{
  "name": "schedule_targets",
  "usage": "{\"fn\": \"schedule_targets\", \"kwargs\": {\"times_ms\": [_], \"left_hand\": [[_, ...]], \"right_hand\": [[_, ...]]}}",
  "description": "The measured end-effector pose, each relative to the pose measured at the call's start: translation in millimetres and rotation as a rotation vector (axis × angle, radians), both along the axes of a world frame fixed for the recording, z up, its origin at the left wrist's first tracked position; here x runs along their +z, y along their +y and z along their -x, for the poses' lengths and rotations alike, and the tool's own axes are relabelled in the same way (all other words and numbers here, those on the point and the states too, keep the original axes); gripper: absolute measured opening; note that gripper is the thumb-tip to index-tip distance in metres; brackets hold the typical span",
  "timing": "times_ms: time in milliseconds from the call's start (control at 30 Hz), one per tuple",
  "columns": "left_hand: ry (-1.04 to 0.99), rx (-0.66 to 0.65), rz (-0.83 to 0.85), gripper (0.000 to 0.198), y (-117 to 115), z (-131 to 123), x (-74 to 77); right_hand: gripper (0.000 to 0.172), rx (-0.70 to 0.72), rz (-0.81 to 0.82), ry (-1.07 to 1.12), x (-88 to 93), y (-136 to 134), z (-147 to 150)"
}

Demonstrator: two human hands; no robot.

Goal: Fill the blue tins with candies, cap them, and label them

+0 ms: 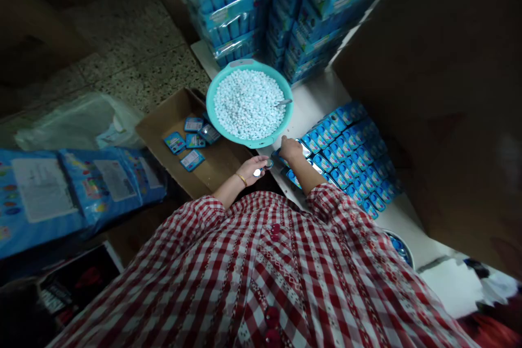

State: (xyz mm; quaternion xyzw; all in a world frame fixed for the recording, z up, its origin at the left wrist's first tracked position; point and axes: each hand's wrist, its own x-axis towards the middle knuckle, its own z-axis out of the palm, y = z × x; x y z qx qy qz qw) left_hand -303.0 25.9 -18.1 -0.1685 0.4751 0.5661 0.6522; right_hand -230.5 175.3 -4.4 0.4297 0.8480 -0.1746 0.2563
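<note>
My left hand (250, 170) is closed around a small shiny metal tin (268, 164), just in front of the bowl; its details are too small to make out. At the near left corner of the rows of blue tins (346, 157), my right hand (291, 150) has its fingers curled in, and whatever they grip is hidden. Open silvery tins (305, 150) lie beside that hand. Beyond both hands stands a turquoise bowl (210, 114) heaped with small white candies (248, 103). A metal scoop or spoon handle (284, 102) sticks out on its right.
Left of the bowl, an open cardboard box (163, 119) holds several blue packs (193, 141). Tall stacks of wrapped blue packages (228, 11) rise behind. Blue bags (98, 185) lie at left; a round container (399, 247) stands at right. Brown cardboard (440, 119) borders the white table (314, 100).
</note>
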Motion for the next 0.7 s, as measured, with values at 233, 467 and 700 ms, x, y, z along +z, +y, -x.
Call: {"fn": "schedule_targets", "kwargs": {"times_ms": [233,467,700], "left_hand": [[-0.185,-0.089,0.011,0.016,20,-24,18.0],[-0.272,-0.49,0.049,0.033,50,-140,38.7],[-0.451,-0.735,0.022,0.034,47,-276,23.8]], "right_hand": [[0.036,-0.216,-0.012,0.784,15.7,-70,-90],[0.046,-0.191,-0.24,0.802,10.0,-131,-189],[0.041,-0.563,-0.339,0.8,5.8,-163,-323]]}}
